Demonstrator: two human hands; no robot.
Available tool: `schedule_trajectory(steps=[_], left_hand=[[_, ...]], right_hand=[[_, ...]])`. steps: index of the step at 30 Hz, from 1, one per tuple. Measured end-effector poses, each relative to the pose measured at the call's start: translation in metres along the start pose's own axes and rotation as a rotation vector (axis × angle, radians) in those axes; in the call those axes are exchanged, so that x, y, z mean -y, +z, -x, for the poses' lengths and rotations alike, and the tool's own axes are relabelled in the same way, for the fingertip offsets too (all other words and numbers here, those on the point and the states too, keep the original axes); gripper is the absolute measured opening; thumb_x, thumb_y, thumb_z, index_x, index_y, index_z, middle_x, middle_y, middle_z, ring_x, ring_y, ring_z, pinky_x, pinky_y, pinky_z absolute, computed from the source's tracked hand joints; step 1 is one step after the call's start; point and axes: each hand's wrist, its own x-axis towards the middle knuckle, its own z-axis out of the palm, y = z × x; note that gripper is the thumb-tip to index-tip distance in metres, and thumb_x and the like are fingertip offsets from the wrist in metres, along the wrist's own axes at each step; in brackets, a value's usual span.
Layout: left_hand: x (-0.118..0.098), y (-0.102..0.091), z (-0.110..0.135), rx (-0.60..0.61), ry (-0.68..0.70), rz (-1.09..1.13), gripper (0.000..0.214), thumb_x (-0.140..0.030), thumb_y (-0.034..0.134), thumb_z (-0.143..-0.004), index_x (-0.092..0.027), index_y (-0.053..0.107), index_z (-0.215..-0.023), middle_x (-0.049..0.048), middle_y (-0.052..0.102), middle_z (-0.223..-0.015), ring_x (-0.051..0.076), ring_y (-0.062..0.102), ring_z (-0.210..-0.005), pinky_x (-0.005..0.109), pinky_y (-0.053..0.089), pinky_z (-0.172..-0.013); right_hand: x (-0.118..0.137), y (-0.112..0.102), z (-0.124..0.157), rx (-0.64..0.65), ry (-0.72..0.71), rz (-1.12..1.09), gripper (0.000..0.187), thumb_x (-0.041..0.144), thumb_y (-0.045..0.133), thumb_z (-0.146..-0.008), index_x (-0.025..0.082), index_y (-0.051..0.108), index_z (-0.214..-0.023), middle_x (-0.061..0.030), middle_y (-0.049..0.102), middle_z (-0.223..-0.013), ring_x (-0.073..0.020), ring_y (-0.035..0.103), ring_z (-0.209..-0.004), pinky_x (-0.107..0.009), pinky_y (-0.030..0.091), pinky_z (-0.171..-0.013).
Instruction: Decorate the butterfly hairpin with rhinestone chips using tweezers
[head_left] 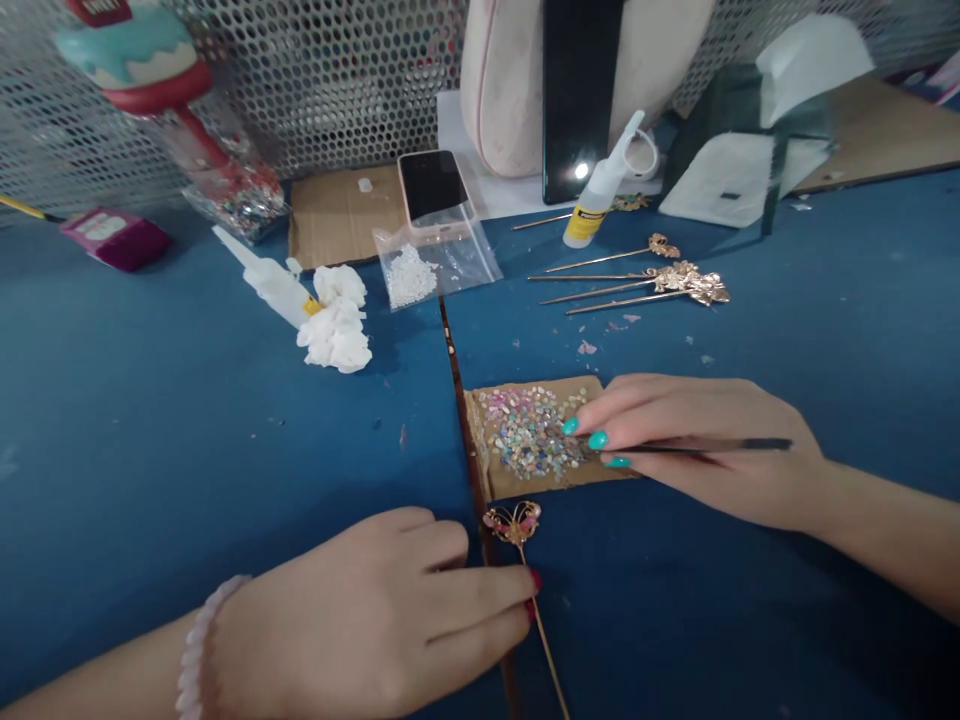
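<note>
My left hand (367,610), with a pale bead bracelet at the wrist, holds the thin stem of a gold butterfly hairpin (514,522) at its fingertips. The butterfly carries pink bits on its wings and lies just below a cardboard piece (499,488). Over that cardboard, my right hand (697,445) is closed around dark tweezers (720,445). Their tip points into a pile of small multicoloured stones (536,435) and is hard to make out behind the fingers.
Several gold hairpins (660,285) lie beyond the cardboard, near a glue bottle (592,205). Further left are crumpled tissue (337,325), another glue bottle (274,290), a bag of white beads (412,275) and a phone (435,190). A seam (457,370) crosses the blue table.
</note>
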Motion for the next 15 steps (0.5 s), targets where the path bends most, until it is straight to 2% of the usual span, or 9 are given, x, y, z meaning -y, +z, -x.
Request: schedule_trajectory(steps=[3,7,15], left_hand=[[-0.0007,0.0018,0.0009,0.003,0.003,-0.009,0.028,-0.016,0.04,-0.1,-0.015,0.06,-0.119,-0.0018,0.055,-0.133,0.017,0.051,-0.076,0.031,0.045,-0.057],[-0.0006,0.0025,0.0013,0.009,0.0,-0.002,0.03,-0.015,0.039,-0.1,-0.015,0.058,-0.123,-0.0022,0.054,-0.135,0.018,0.051,-0.08,0.032,0.046,-0.061],[0.0008,0.0006,0.0,0.044,-0.009,0.003,0.031,-0.016,0.036,-0.101,-0.016,0.057,-0.124,-0.0029,0.052,-0.137,0.017,0.052,-0.081,0.031,0.047,-0.062]], right_hand=[[0.0015,-0.0007,-0.0029,0.002,-0.045,0.037,0.016,0.01,0.058,-0.085,0.025,0.063,-0.09,-0.0016,0.07,-0.094,-0.013,0.069,-0.083,-0.022,0.057,-0.073],[0.0021,0.0027,-0.0024,-0.065,-0.029,0.048,0.017,0.01,0.06,-0.083,0.026,0.061,-0.091,0.0004,0.071,-0.083,-0.0142,0.07,-0.079,-0.024,0.058,-0.07],[0.0042,0.006,-0.0076,-0.103,-0.028,0.066,0.017,0.008,0.059,-0.082,0.024,0.061,-0.087,-0.0013,0.072,-0.083,-0.0148,0.071,-0.079,-0.025,0.059,-0.071]])
